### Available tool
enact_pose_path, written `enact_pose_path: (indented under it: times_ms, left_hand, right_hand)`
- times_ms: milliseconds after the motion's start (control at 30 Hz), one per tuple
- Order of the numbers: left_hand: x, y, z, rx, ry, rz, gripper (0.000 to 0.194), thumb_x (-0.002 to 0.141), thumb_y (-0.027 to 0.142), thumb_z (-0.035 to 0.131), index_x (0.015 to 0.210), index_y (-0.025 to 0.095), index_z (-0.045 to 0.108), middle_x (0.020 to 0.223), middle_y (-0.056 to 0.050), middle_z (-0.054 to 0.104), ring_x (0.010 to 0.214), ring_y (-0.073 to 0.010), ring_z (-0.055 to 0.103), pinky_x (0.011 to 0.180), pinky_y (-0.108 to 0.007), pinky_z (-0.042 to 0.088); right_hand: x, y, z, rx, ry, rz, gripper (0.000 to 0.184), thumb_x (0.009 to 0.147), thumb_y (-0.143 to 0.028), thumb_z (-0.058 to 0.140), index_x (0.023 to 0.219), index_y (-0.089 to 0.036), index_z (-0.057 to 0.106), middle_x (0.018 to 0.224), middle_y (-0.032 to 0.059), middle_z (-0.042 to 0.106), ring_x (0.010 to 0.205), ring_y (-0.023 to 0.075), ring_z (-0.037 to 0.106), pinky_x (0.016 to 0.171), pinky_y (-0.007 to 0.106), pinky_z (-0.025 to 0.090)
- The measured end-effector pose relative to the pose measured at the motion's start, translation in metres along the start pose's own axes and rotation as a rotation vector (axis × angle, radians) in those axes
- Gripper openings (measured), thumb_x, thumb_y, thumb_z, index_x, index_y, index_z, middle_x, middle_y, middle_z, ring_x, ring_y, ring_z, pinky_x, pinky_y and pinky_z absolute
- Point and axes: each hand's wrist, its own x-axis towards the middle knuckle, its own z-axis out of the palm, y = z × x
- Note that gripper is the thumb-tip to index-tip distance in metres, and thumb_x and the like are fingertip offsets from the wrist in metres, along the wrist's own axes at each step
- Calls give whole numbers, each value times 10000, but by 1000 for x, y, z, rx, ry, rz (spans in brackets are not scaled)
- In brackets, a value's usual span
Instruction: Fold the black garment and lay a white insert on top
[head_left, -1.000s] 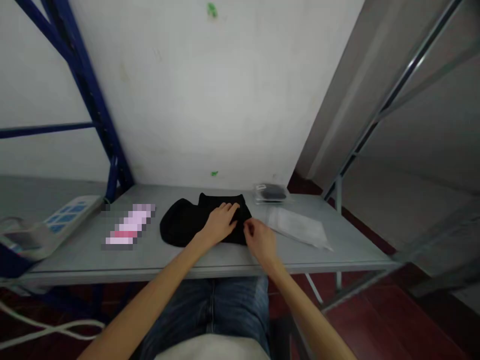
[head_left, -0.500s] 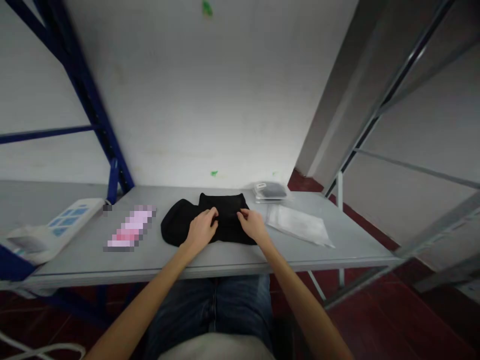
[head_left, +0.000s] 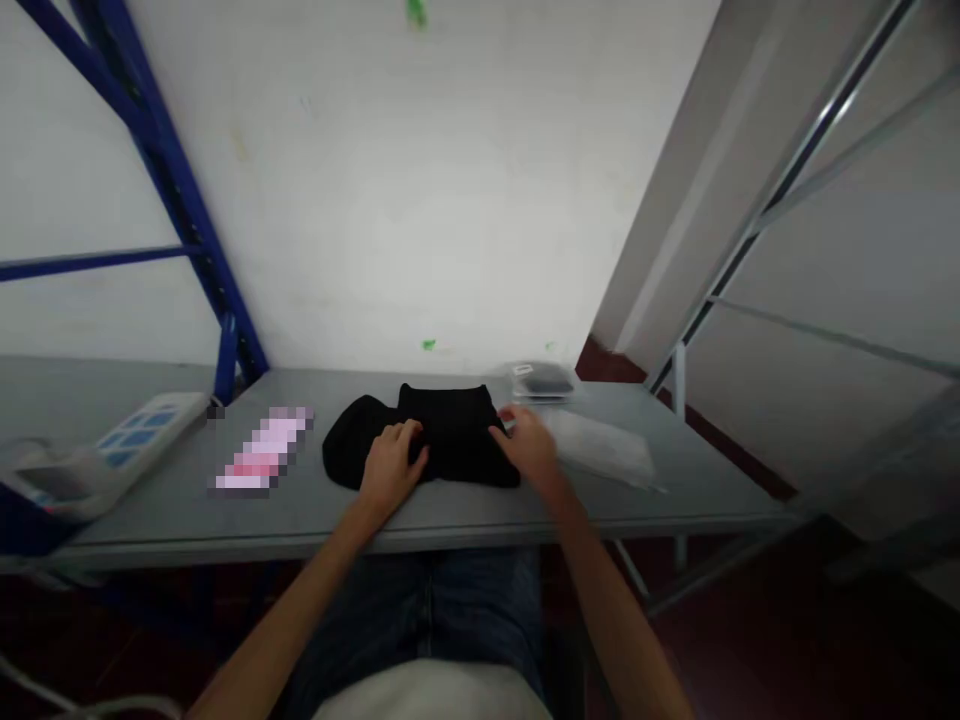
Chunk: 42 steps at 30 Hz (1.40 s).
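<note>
A black fabric item (head_left: pixel 457 435) lies flat on the grey table, with a rounded lobe on the left and a squarer part on the right. My left hand (head_left: pixel 391 462) rests on its middle-left, fingers bent and thumb apart from them. At the item's right edge is my right hand (head_left: pixel 531 445), thumb and forefinger apart; whether it pinches any cloth does not show. Just beyond that hand lies a clear, whitish plastic bag (head_left: pixel 607 448), partly hidden by it.
Flat clear packages with dark contents (head_left: pixel 541 381) sit at the back right. To the left are a blurred-out pink phone-like object (head_left: pixel 262 450) and a white power strip (head_left: pixel 146 435). A white wall backs the table (head_left: pixel 712 480); a blue metal frame (head_left: pixel 180 190) rises at left.
My right hand has moved right, from on top of the black fabric to its right edge. My left hand has shifted slightly left. The black item has hardly moved.
</note>
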Motion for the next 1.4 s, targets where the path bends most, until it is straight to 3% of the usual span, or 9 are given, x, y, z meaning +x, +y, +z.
enact_pose_path:
  times_ms: [133,267,533,700,833,1000,1133,1267,1400]
  left_hand:
    - [-1,1,0,24,-19,24,278,969,316,551,1229,228,591,1133,-107,663,1079,-314,608,917,-454,503]
    - [-2,3,-4,-3,-18,74,449,983,316,538,1429,258,523,1348,-131,591,1251,-322,559,1008,-477,498]
    - [30,24,4,-66,-151,311,639,937,383,623,1544,286,444,1665,-97,364,1541,-327,318,1248,-577,280]
    - [46,31,17,-44,-206,370,528,950,378,597,1465,278,540,1643,-88,420,1556,-305,307,1263,-615,215]
    - [45,25,25,-32,-268,364,421,959,383,595,1366,280,618,1597,-87,493,1526,-302,375,1239,-651,241]
    - [38,19,30,8,-318,367,437,1024,352,488,1450,291,563,1628,-84,450,1543,-267,350,1242,-626,246]
    - [35,19,30,39,-316,398,486,1041,344,454,1524,307,486,1652,-76,411,1562,-262,309,1243,-616,249]
    - [32,23,28,30,-247,413,586,1048,468,450,1595,273,370,1660,-113,389,1576,-287,269,1263,-622,176]
    - [26,23,21,-70,7,287,796,986,524,562,1617,153,251,1587,-209,457,1515,-326,381,1261,-589,235]
  right_hand:
    - [2,59,-48,-267,-34,105,331,901,-296,689,1225,-228,677,1214,96,709,1024,230,693,898,337,496]
    - [-2,111,-68,-450,-144,266,522,812,-320,785,1315,-239,671,1279,129,699,1146,291,678,917,364,507]
    - [-1,127,-65,-389,-268,253,564,737,-355,859,1274,-242,729,1263,125,733,1158,302,687,935,355,509]
    - [-1,117,-68,-404,-289,263,238,855,-361,743,1076,-305,812,1138,63,783,1078,275,722,886,338,523]
    - [-1,110,-72,-412,-242,269,226,938,-301,629,1036,-285,832,1050,85,800,1020,263,741,853,321,519]
    - [-3,92,-87,-385,-50,279,262,969,-353,598,1077,-258,817,1023,107,799,978,282,737,821,337,512]
    - [-5,48,-92,-214,167,215,292,1005,-387,546,1103,-259,790,1042,89,795,970,280,723,845,347,508]
    - [-12,-13,-61,-18,295,-74,358,1066,-357,446,1190,-224,754,1162,93,763,1046,247,691,937,337,502]
    - [-24,-56,-9,28,130,-376,314,1074,-311,478,1230,-295,750,1200,51,747,1142,222,648,1044,350,457]
